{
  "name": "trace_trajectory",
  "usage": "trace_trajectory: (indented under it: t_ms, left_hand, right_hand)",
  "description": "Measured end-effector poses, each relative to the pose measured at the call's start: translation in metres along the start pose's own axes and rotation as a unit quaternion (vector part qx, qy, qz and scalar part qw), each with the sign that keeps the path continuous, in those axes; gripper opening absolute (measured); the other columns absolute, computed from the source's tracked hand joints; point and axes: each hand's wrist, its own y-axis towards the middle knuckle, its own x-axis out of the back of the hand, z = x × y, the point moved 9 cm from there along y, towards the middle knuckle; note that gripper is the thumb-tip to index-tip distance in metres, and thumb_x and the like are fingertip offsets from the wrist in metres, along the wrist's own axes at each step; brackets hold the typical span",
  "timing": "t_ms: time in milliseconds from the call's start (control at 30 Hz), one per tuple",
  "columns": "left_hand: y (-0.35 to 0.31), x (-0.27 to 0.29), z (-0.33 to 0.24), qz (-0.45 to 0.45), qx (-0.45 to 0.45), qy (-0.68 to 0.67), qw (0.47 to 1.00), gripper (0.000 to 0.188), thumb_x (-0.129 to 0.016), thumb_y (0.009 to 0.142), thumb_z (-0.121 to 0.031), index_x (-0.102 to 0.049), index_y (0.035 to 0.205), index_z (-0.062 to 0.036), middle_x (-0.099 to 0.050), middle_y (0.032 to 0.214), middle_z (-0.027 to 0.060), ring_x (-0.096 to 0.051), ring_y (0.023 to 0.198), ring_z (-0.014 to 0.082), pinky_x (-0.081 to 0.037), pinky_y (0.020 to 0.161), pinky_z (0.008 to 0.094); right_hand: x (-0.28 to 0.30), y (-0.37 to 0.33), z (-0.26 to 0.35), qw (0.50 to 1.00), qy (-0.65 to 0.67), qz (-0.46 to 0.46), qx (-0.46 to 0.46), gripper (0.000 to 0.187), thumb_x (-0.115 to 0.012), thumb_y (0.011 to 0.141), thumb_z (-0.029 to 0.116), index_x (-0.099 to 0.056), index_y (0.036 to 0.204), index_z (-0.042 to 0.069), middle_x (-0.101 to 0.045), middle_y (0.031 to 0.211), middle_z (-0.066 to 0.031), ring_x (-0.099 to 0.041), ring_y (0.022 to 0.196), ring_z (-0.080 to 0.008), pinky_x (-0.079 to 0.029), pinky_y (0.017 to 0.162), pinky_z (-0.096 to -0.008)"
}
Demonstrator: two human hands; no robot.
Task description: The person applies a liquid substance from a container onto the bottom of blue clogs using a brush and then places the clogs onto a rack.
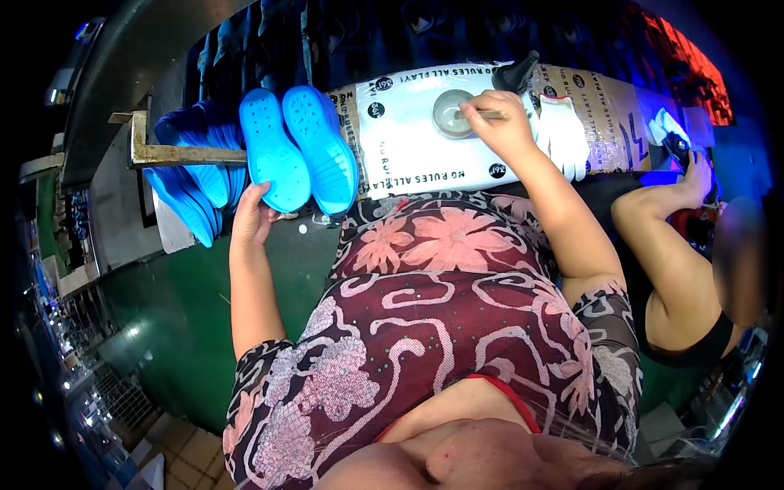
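Note:
My left hand [256,214] is closed on the heel end of a blue shoe sole [278,167], thumb on its face. A second blue sole [331,167] lies close beside it on the right. Over the white sheet [400,155], my right hand [505,126] pinches a thin brush handle [493,114]. The brush's tip is down in a small round bowl [447,114] and cannot be made out. Just behind that hand stands a black bottle with a narrow spout [516,75].
More blue soles [192,184] are stacked at the left, behind a worn metal bar [192,155]. White sole-shaped pieces [563,135] lie right of the sheet on cardboard [608,122]. Dark shoe parts [425,33] line the back. At the right a co-worker's arm [661,212] reaches in.

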Motion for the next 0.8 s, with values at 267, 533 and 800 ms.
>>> trace_trajectory:
  t_ms: [267, 533, 800]
  left_hand:
    - [-0.059, -0.102, -0.067, 0.000, -0.195, -0.010, 0.981, 0.044, -0.058, 0.083, -0.013, -0.041, 0.121, 0.0026, -0.061, 0.099, 0.0159, -0.064, 0.067, 0.0207, -0.052, 0.053, 0.0270]
    - [-0.054, -0.186, -0.089, 0.009, -0.311, 0.087, 0.946, 0.038, -0.053, 0.084, -0.003, -0.038, 0.118, 0.0052, -0.059, 0.097, 0.0183, -0.064, 0.072, 0.0197, -0.056, 0.061, 0.0282]
    - [-0.067, -0.228, -0.108, 0.008, -0.375, 0.163, 0.912, 0.043, -0.059, 0.077, -0.004, -0.043, 0.116, 0.0052, -0.061, 0.098, 0.0150, -0.064, 0.080, 0.0184, -0.053, 0.068, 0.0288]
  right_hand:
    - [0.007, 0.007, -0.002, 0.978, 0.161, -0.076, -0.109, 0.024, -0.063, 0.084, 0.024, -0.066, 0.074, 0.002, -0.061, 0.067, -0.0100, -0.058, 0.062, -0.0228, -0.045, 0.060, -0.0313]
    - [0.040, -0.022, -0.006, 0.875, 0.381, -0.157, -0.254, 0.037, -0.050, 0.094, 0.032, -0.068, 0.084, 0.001, -0.062, 0.073, -0.0054, -0.053, 0.066, -0.0095, -0.044, 0.057, -0.0222]
    - [0.080, -0.025, 0.100, 0.953, 0.285, -0.104, -0.007, 0.032, -0.046, 0.093, 0.018, -0.063, 0.072, 0.000, -0.063, 0.070, -0.0077, -0.057, 0.066, -0.0166, -0.038, 0.094, -0.0404]
